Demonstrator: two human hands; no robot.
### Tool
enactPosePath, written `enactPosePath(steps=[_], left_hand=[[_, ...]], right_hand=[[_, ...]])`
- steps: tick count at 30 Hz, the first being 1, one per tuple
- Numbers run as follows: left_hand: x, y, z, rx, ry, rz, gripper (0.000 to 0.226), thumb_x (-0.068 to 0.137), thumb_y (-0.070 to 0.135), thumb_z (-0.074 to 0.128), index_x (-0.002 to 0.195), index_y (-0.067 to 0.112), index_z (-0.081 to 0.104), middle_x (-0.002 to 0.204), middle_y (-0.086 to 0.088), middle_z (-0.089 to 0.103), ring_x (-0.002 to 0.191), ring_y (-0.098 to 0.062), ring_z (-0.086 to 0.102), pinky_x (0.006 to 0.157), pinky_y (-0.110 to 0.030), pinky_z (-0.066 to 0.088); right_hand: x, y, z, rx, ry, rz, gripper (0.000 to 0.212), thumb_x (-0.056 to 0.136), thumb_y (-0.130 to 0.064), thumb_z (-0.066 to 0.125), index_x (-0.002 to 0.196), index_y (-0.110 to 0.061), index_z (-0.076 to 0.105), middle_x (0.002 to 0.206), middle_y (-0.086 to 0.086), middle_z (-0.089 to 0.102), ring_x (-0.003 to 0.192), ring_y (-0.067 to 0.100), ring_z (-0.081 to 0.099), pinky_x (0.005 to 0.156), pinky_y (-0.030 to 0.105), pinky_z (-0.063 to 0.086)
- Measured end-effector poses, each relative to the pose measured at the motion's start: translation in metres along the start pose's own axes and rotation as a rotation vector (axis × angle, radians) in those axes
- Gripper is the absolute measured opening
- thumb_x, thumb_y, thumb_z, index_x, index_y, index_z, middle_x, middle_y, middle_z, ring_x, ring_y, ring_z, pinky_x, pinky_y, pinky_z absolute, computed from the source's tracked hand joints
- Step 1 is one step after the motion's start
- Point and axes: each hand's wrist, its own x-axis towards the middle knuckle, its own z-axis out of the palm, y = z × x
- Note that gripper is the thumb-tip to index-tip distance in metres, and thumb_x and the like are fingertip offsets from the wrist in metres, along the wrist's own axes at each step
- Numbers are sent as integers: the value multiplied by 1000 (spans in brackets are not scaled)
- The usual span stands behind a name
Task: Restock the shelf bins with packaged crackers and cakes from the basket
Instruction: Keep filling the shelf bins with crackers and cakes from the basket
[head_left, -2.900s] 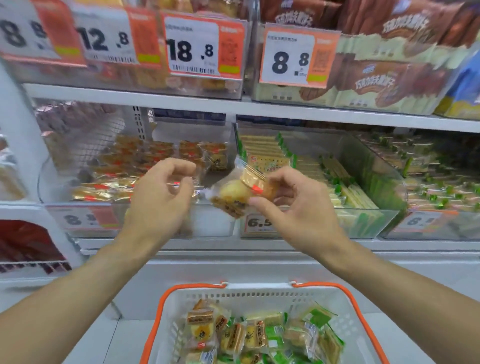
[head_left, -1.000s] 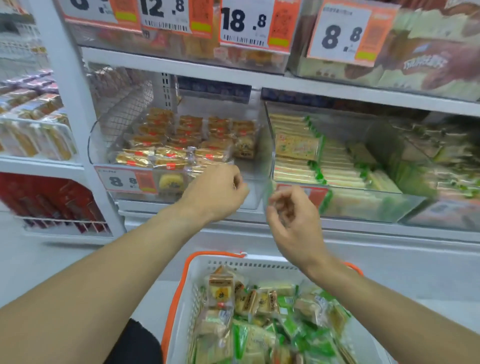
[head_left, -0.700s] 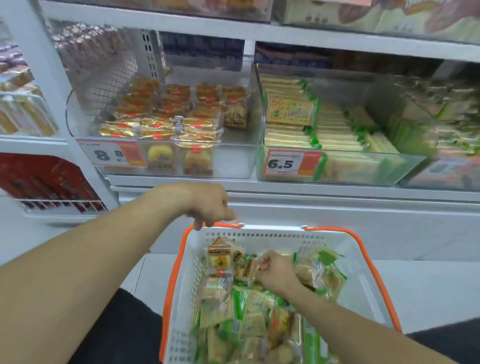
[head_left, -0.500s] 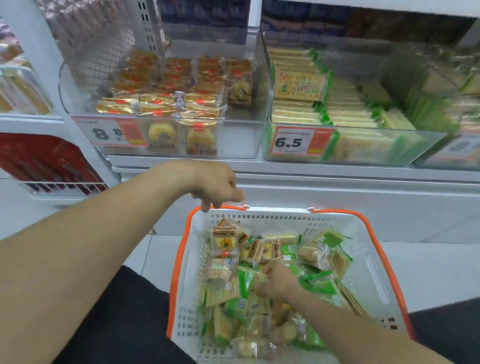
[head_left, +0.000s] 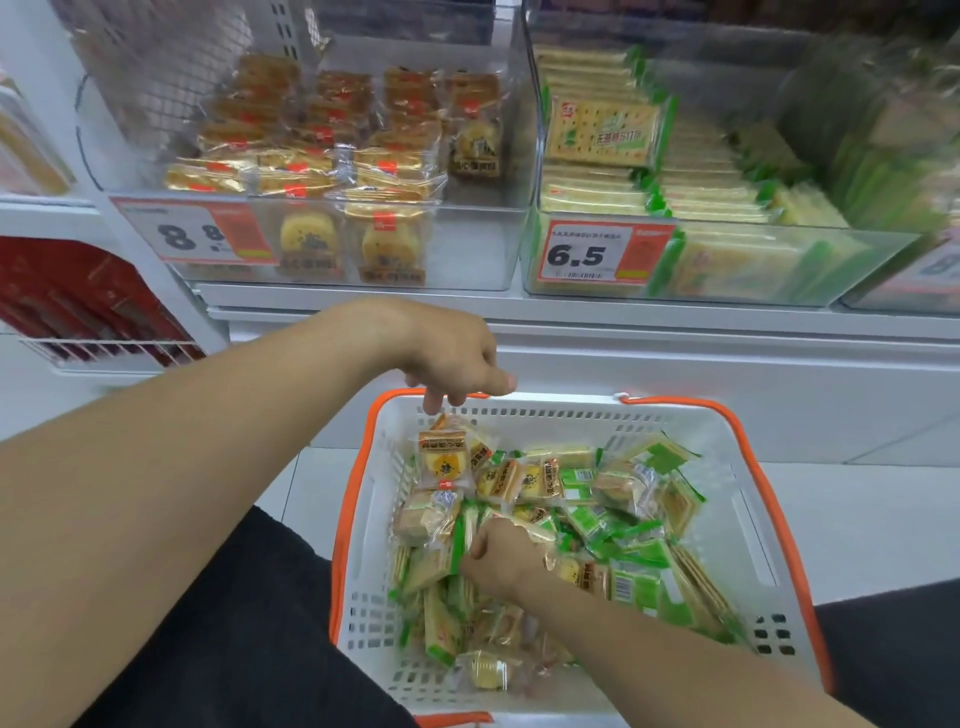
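Observation:
A white basket (head_left: 756, 525) with orange handles sits low in front of me, filled with yellow cake packets (head_left: 442, 460) and green cracker packets (head_left: 638, 584). My right hand (head_left: 501, 561) is down in the pile, its fingers curled round a packet; which kind is hidden by the hand. My left hand (head_left: 457, 364) hangs over the basket's far rim with loosely curled fingers that hold nothing, the fingertips just above a cake packet. On the shelf above, a clear bin (head_left: 467, 249) holds cakes and the bin to its right (head_left: 737, 270) holds green-edged crackers.
Price tags reading 8.8 (head_left: 195, 231) and 6.5 (head_left: 597, 254) hang on the bin fronts. A white shelf ledge (head_left: 623, 322) juts out just beyond the basket. A lower rack with red packs (head_left: 78, 306) stands at the left. More bins continue to the right.
My right hand let go of a cake at the left bin, dropped into the basket and dug into the packets. My left hand came down from the bin to the basket's far rim.

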Motion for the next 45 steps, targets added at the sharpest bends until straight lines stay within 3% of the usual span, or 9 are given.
enactPosePath(steps=[4,8,14,17,21,29,32,38,45], left_hand=[[-1,-2,1,-14,2,9,47,102,55,43,125,18,60,102,4,71,85,-14,73,95,-43,55],[1,-7,2,-43,-5,-12,47,101,56,43,122,18,60,97,3,72,84,-17,73,89,-39,57],[4,-5,5,-430,93,-31,46,102,49,47,117,6,53,95,-12,73,57,-21,68,58,-31,56],[2,12,5,-792,109,40,42,100,42,54,119,5,51,102,-22,70,72,-33,74,69,-39,63],[-5,35,5,-1031,86,191,25,94,31,66,110,12,61,109,-24,70,96,-34,73,91,-41,59],[4,42,5,-1398,239,288,20,94,3,62,114,-3,60,97,-20,74,84,-28,74,70,-34,62],[5,41,0,-1463,283,329,37,87,4,65,123,-2,59,108,-24,72,93,-32,73,75,-40,62],[3,40,-11,-1569,385,484,43,78,4,66,120,-2,63,102,-18,73,94,-32,72,78,-43,62],[4,42,-13,-1128,880,442,35,77,24,79,109,13,69,99,0,77,95,-15,73,80,-26,59]], right_hand=[[-10,-20,-37,141,-126,-112,30,87,-14,67,59,-5,64,58,4,59,45,4,53,65,28,56],[-34,-52,-127,223,-233,-169,17,86,-15,75,73,-9,66,69,6,68,58,11,63,63,26,54],[-90,-76,-245,91,60,-327,31,82,-16,82,65,-15,55,61,8,67,50,8,57,54,21,45],[-103,-68,-258,41,232,-431,33,81,-22,82,65,-19,54,56,-2,63,52,16,57,58,31,46],[-114,-59,-249,-177,497,-667,31,79,-36,81,67,-27,53,61,-17,59,66,-1,58,65,16,41],[-119,-45,-268,-16,609,-668,28,72,-50,82,68,-31,63,75,-16,70,81,0,63,74,19,49],[-114,-38,-282,115,583,-622,29,70,-38,88,84,-27,66,84,-12,69,81,4,66,77,33,56],[-110,-26,-299,609,44,-514,56,76,-24,79,127,-20,57,117,4,70,102,25,72,86,50,60],[-103,-40,-314,607,341,-721,43,74,-20,77,115,-11,68,104,6,74,72,30,64,59,30,57]])
